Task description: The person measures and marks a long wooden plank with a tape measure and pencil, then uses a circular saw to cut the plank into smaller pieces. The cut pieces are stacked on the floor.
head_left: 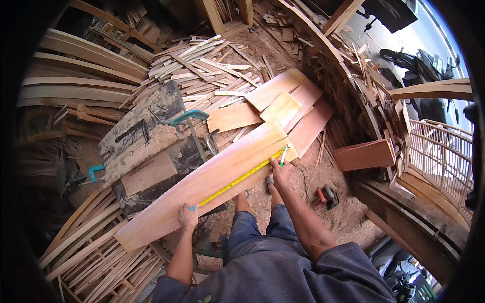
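Observation:
A long, wide wooden board (227,169) lies slantwise in front of me, its far-left side over a saw table (151,146). The yellow blade of a tape measure (237,182) is stretched along the board's near part. My left hand (188,217) is closed at the blade's lower-left end, where a small bit of blue shows; the rest there is hidden by the fingers. Near the board's right end, my right hand (281,170) is closed round a white and green pen (284,155), beside the blade's other end.
More boards (283,108) are stacked beyond. Two teal clamps (190,117) are on the saw table. Offcut strips (202,70) heap up behind; long slats (121,267) lie at lower left. A red-handled power tool (328,196) sits on the sawdust floor at right.

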